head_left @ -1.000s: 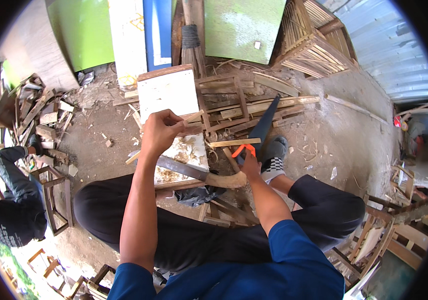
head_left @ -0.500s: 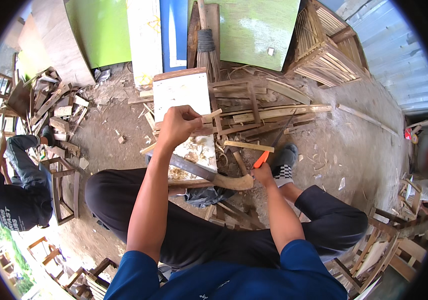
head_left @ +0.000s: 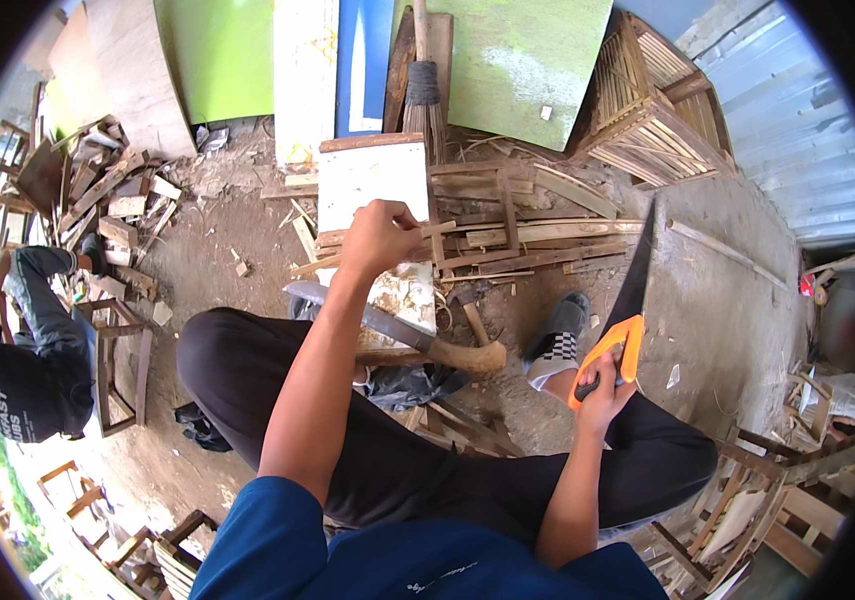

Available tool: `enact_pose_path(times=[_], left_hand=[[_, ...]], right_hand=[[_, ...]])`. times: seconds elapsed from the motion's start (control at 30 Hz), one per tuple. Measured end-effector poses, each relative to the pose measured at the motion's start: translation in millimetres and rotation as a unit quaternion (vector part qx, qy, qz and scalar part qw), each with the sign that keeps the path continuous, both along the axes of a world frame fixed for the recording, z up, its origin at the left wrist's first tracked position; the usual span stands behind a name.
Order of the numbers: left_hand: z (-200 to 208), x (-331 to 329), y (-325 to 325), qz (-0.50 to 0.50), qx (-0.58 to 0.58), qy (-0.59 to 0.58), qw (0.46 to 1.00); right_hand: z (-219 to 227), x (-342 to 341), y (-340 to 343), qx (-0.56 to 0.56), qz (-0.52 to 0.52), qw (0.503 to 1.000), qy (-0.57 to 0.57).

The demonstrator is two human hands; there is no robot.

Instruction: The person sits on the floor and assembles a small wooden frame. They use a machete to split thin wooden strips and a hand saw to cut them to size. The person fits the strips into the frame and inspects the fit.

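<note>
My left hand is closed around a thin wooden strip, pressing it down across a white-topped bench. The strip's ends stick out on both sides of the fist. Off to the right, my right hand grips the orange handle of a handsaw. Its dark blade points up and away, apart from the strip. A large knife with a wooden handle and a curved blade lies across the near end of the bench, by my left forearm. Pale shavings cover the bench near it.
Long wood strips lie right of the bench. Behind it lean a broom and painted boards. A scrap wood heap and a seated person are at left. My shoe rests beside the bench.
My right hand has swung the saw right and toward me, away from the bench. A short wooden piece near the saw is gone from its spot. My left hand still holds the strip.
</note>
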State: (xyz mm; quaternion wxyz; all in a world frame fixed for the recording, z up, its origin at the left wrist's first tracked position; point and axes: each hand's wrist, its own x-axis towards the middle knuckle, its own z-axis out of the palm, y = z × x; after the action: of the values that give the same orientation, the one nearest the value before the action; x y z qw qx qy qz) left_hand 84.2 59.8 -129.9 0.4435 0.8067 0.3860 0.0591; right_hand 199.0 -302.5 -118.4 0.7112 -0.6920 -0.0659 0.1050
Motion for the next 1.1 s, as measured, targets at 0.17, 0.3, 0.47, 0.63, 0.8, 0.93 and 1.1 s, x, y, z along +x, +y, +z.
enact_pose_path(times=[0.17,0.3,0.47,0.63,0.8,0.93,1.1], left_hand=[[-2,4,-6,0.0,0.032,0.031,0.999],[-2,5,-6,0.012,0.035,0.018,0.999],[-5,5,-7,0.016,0.033,0.01,0.999],[-8,3,-11,0.041,0.007,0.026,0.999],[-6,0,-24,0.089,0.024,0.036,0.995],[-3,2,-33,0.126,0.029,0.043,0.991],[-2,0,-40,0.167,0.008,0.038,0.985]], right_hand=[[14,-18,22,-0.017,0.131,0.99,-0.047],[1,-38,54,-0.069,0.232,0.97,-0.008],[-19,-50,79,-0.056,0.305,0.951,-0.017],[-12,-44,88,-0.07,0.327,0.939,-0.083],[-1,-21,95,-0.09,0.378,0.903,-0.181],[4,9,91,-0.043,0.486,0.871,-0.057],[-1,24,89,-0.047,0.53,0.847,0.008]])
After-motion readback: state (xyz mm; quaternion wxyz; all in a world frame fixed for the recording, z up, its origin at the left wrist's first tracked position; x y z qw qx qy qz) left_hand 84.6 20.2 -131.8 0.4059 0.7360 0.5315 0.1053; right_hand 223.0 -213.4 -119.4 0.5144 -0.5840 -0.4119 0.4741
